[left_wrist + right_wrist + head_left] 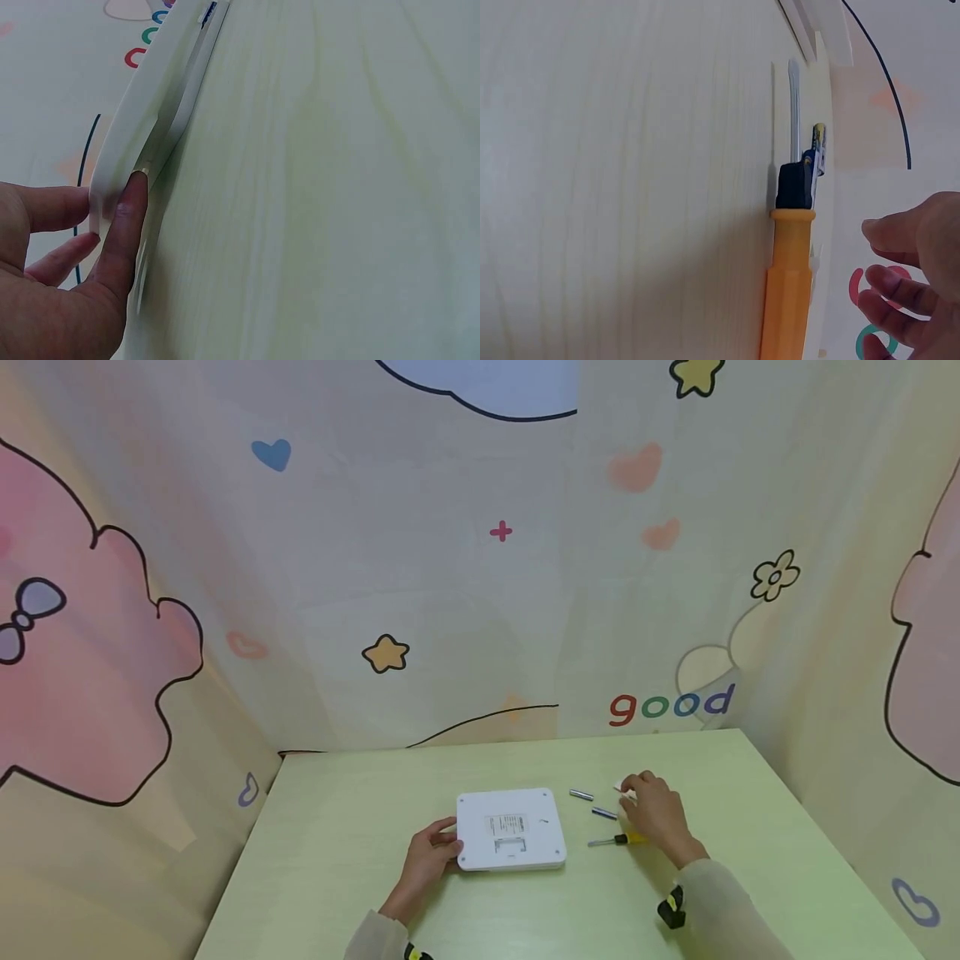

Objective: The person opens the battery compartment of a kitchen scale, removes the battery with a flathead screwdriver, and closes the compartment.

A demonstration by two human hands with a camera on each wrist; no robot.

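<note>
Fingers of my left hand (429, 855) rested against the left edge of the white device (511, 828), which lay flat near the middle of the green tabletop (337, 827) with its labelled underside up. In the left wrist view my thumb (124, 232) lay straight along that edge, and 2 other fingers reached behind the casing (142, 112); they were loosely extended, steadying the device without clamping it.

My right hand (656, 814) hovered over the tabletop to the right of the device. Its fingers were lightly curled, and a small white piece (625, 789) showed at their tips, though I could not tell whether they pinched it or only touched it. In the right wrist view those fingers (900, 289) were bent and apart, with nothing visible between them.

Just under that hand lay a screwdriver (617, 840) with an orange handle (786, 292), a black collar and a metal shaft pointing toward the device. 2 small batteries (581, 794) (603, 813) lay between the device and my right hand, one just beside the screwdriver's shaft (818, 150).

Around the tabletop hung a pastel backdrop (480, 568) with hearts, stars and the word "good" (670, 704).
</note>
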